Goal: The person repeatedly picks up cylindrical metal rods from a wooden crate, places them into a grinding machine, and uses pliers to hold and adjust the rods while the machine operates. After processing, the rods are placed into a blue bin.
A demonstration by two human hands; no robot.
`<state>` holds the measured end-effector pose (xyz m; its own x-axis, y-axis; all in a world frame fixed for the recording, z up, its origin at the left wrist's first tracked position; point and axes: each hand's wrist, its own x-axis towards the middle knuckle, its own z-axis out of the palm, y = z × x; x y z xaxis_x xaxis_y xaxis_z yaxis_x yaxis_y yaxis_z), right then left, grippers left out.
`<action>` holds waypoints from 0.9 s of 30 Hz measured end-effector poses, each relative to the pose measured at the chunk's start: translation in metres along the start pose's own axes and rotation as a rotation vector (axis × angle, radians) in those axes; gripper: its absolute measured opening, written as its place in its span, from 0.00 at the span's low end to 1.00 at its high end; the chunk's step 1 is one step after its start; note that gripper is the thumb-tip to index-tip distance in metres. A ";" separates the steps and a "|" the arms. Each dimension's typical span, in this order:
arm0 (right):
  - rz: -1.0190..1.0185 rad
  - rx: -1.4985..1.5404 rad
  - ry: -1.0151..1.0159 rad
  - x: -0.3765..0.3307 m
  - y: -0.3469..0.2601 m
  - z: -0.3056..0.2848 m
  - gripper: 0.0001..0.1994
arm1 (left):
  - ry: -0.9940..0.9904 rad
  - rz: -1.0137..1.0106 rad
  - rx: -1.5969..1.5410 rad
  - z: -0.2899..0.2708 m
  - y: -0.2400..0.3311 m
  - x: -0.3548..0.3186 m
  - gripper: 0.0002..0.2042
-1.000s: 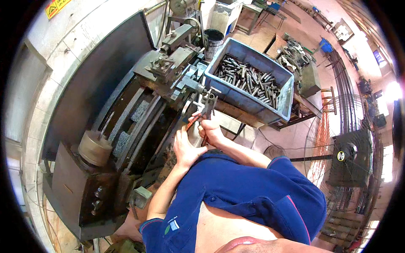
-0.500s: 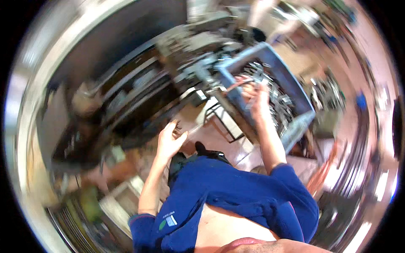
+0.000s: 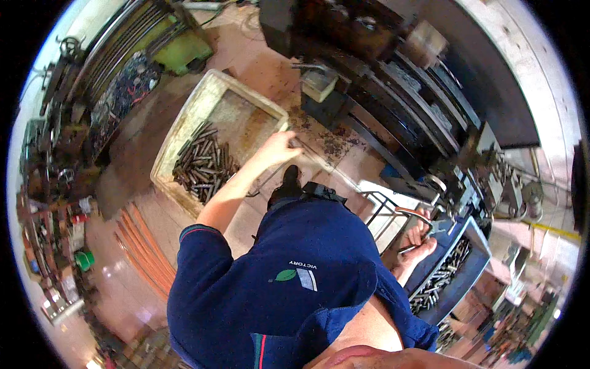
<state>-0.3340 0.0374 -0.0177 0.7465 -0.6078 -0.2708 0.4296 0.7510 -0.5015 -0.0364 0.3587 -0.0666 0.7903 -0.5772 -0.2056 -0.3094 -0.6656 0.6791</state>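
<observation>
One line of lettering [image 3: 303, 265] can be read — a single short word in pale capitals on the chest of the dark blue shirt [image 3: 239, 307], upside down as seen here, running along the emblem's edge nearer the hem. The emblem sets a green leaf [image 3: 285, 275] beside a slanted white-and-blue block [image 3: 306, 278], between the left sleeve [image 3: 203, 237] and the open collar. Off the leaf's outer edge stands a tiny pale mark [image 3: 270, 281] — too small to make out.
</observation>
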 end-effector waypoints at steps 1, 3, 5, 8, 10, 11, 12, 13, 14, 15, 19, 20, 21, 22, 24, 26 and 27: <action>0.061 -0.039 0.014 0.006 0.013 0.017 0.36 | 0.023 -0.120 -0.036 -0.015 -0.026 -0.012 0.22; 0.152 -0.093 0.011 0.016 0.038 0.036 0.34 | 0.092 -0.296 -0.060 -0.045 -0.078 -0.035 0.21; 0.224 -0.128 0.016 0.025 0.060 0.050 0.32 | 0.177 -0.461 0.022 -0.071 -0.149 -0.058 0.19; 0.301 -0.133 0.001 0.031 0.086 0.072 0.31 | 0.298 -0.698 0.162 -0.101 -0.209 -0.088 0.17; 0.320 -0.241 0.052 0.035 0.095 0.083 0.32 | 0.271 -0.747 0.215 -0.109 -0.239 -0.097 0.17; 0.325 -0.245 0.043 0.036 0.100 0.088 0.32 | 0.255 -0.767 0.243 -0.110 -0.250 -0.097 0.17; 0.329 -0.249 0.036 0.037 0.105 0.092 0.32 | 0.240 -0.750 0.278 -0.109 -0.260 -0.094 0.17; 0.330 -0.253 0.029 0.037 0.109 0.095 0.32 | 0.227 -0.729 0.313 -0.107 -0.266 -0.089 0.17; 0.339 -0.260 0.036 0.037 0.113 0.098 0.32 | 0.214 -0.707 0.349 -0.106 -0.272 -0.083 0.17; 0.347 -0.266 0.044 0.037 0.117 0.101 0.32 | 0.217 -0.655 0.400 -0.100 -0.284 -0.076 0.16; 0.368 -0.327 0.066 0.031 0.129 0.111 0.33 | 0.005 -0.623 0.594 -0.082 -0.313 -0.052 0.12; 0.377 -0.312 0.054 0.028 0.131 0.113 0.33 | -0.062 -0.628 0.620 -0.082 -0.309 -0.045 0.12; 0.367 -0.311 0.085 0.024 0.133 0.116 0.35 | -0.130 -0.632 0.646 -0.081 -0.304 -0.038 0.12; 0.360 -0.314 0.113 0.022 0.137 0.118 0.32 | -0.190 -0.648 0.681 -0.088 -0.296 -0.035 0.12; 0.354 -0.368 0.178 0.022 0.138 0.116 0.30 | -0.252 -0.645 0.665 -0.090 -0.291 -0.031 0.12; 0.352 -0.357 0.198 0.021 0.138 0.112 0.29 | -0.266 -0.657 0.656 -0.091 -0.296 -0.030 0.12; 0.352 -0.351 0.208 0.022 0.138 0.110 0.28 | -0.285 -0.636 0.693 -0.092 -0.289 -0.031 0.11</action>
<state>-0.2024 0.1560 -0.0020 0.6829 -0.4003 -0.6111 -0.0507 0.8085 -0.5862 0.0770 0.6130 -0.1916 0.7882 -0.0467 -0.6136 -0.1838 -0.9695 -0.1623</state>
